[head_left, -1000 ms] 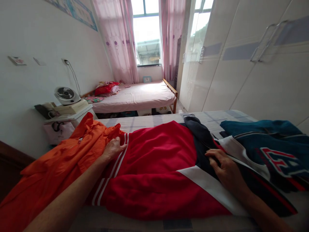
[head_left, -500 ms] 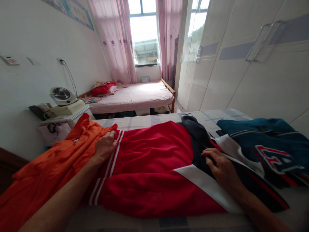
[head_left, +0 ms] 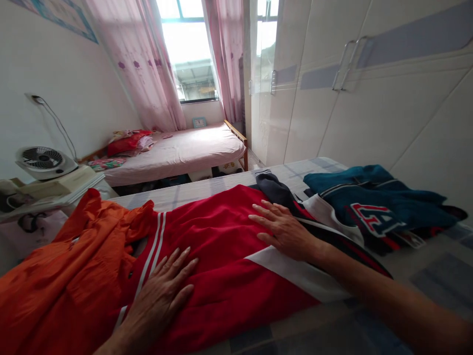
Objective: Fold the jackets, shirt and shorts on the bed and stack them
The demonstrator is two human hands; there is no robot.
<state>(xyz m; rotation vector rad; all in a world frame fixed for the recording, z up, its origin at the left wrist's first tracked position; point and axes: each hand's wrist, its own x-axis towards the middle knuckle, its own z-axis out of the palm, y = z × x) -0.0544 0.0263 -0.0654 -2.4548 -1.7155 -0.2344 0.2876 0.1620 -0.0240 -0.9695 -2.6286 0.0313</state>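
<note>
A red garment (head_left: 221, 236) with white stripes on its cuffs or hem and white and dark panels lies spread across the bed in front of me. My left hand (head_left: 162, 288) rests flat on its lower left part, fingers spread, over the white stripes. On the garment's right half, close to the dark panel, my right hand (head_left: 279, 229) lies with fingers stretched out. An orange garment (head_left: 81, 261) lies to the left, against the striped end. To the right is a teal garment (head_left: 369, 192) with red and white letters, beside dark and white cloth.
A checked sheet (head_left: 288, 170) covers the near bed. Beyond it stands a second bed (head_left: 185, 153) with a pink sheet and a red bundle (head_left: 127, 143). A small fan (head_left: 42, 160) sits at left. White wardrobe doors (head_left: 325, 113) line the right.
My left hand has let go of the striped edge and moved nearer, onto the red cloth. The right hand has opened out and shifted left onto the red. The view has turned right.
</note>
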